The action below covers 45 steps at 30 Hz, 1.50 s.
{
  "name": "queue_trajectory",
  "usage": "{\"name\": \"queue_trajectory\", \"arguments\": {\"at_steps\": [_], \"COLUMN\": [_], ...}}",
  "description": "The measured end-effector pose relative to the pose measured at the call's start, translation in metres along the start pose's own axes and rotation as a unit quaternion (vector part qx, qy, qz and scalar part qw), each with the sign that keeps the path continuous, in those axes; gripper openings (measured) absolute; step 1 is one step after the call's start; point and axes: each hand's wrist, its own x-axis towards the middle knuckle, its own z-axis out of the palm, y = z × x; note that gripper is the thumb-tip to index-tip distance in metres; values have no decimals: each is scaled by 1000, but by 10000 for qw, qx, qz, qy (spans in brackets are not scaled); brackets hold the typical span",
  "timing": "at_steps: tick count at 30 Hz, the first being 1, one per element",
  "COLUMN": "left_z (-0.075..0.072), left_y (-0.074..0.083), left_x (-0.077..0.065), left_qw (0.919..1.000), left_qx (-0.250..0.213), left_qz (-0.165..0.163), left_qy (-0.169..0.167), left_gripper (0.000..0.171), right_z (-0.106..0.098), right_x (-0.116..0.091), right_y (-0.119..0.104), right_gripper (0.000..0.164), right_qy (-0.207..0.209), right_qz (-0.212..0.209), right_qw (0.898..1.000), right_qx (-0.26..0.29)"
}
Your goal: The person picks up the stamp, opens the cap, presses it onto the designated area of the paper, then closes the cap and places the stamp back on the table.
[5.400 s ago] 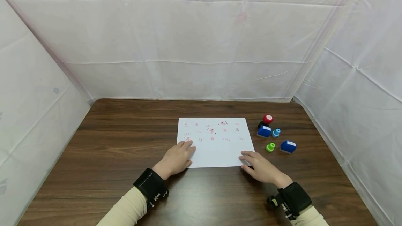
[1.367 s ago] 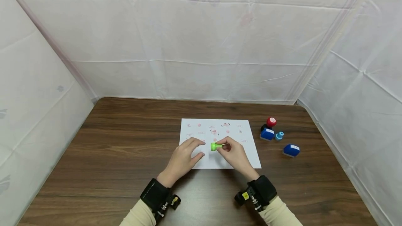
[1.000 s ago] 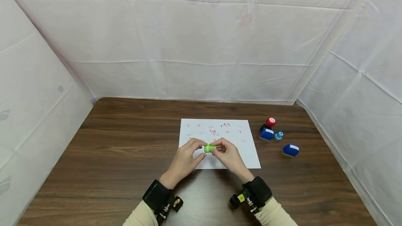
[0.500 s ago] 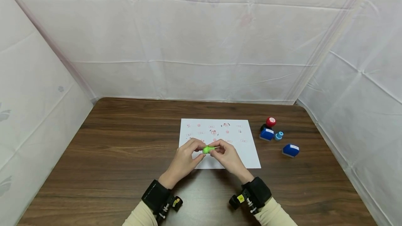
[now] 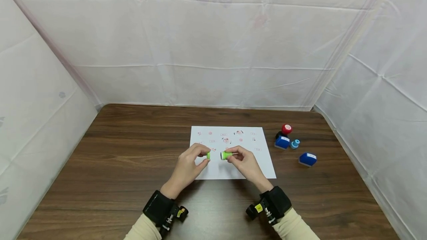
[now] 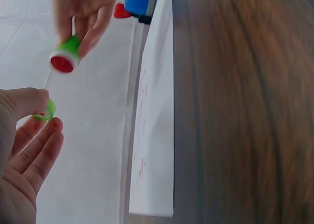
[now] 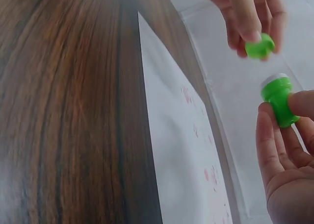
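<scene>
My right hand (image 5: 246, 163) pinches a small green stamp (image 7: 279, 100) by its narrow handle, its red inked face showing bare in the left wrist view. Between thumb and fingertips, my left hand (image 5: 186, 166) holds the stamp's green cap (image 7: 260, 46), a short round cup. Cap and stamp are a small gap apart, both raised over a white sheet of paper (image 5: 233, 171). Rows of small red stamp prints mark the far half of the sheet. Red ink spots show on my left fingertips (image 6: 57, 124).
Right of the paper, a round red-topped stamp (image 5: 286, 129) stands behind a blue stamp (image 5: 282, 142). Beside them is a light blue stamp (image 5: 295, 144). Another blue stamp (image 5: 307, 159) sits nearer me on the brown wooden table (image 5: 133, 158).
The green stamp was picked up from the table's right side by my right hand and brought over the paper. Both hands gripped it, then the cap came off leftward in my left hand.
</scene>
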Motion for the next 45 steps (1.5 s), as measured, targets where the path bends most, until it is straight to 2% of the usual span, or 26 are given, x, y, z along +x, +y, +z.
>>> {"name": "queue_trajectory", "arguments": {"at_steps": [5, 12, 16, 21, 24, 29, 36, 45], "left_z": [-8, -16, -20, -26, -28, -31, -34, -33], "left_y": [-5, -9, -12, -15, -18, -19, -20, -22], "left_x": [-2, -9, -13, -19, -22, -25, -27, -32], "left_qw": [9998, 9985, 9969, 9952, 9945, 9941, 9945, 9951], "left_qx": [154, 394, 484, 559, 643, 666, 642, 623], "left_qz": [-104, -385, -615, -794, -822, -855, -830, -750], "left_qy": [75, 30, -38, -89, -77, -34, 52, 175], "left_gripper": [33, 34, 32, 31, 31, 31, 31, 32], "right_z": [0, 6, 10, 15, 19, 27, 41, 53], "right_x": [2, 5, 8, 10, 13, 18, 26, 29], "right_y": [1, 5, 7, 6, 4, -2, -8, -13], "right_gripper": [17, 19, 22, 23, 21, 16, 15, 14], "right_qy": [4, -63, -103, -168, -272, -440, -656, -971], "right_qz": [13, -183, -539, -1197, -1645, -2207, -2571, -3201], "right_qw": [9997, 9982, 9937, 9825, 9708, 9455, 9124, 8653], "right_qx": [-229, -568, -980, -1418, -1723, -2355, -3117, -3732]}}
